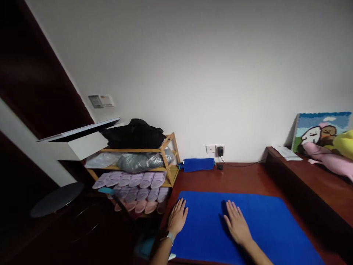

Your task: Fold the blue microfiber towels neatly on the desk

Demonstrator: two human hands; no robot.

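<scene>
A flat blue mat [204, 221] covers much of the reddish-brown wooden tabletop [242, 180]. My left hand [178, 218] rests palm down at the mat's left edge, fingers stretched out, holding nothing; a watch [170, 236] is on that wrist. Over the middle of the mat is my right hand [237, 223], also palm down, with its fingers extended and the thumb apart. A dark shadow lies along its left side, and I cannot tell whether it touches the mat.
A blue pouch [199, 165] lies by the wall near a plugged-in black adapter [220, 150]. Left stands a wooden rack [172, 173] with slippers [146, 180] and a black bag [135, 135]. On the right, a raised ledge [311, 173] bears a pink plush toy [331, 160] and a picture [320, 129].
</scene>
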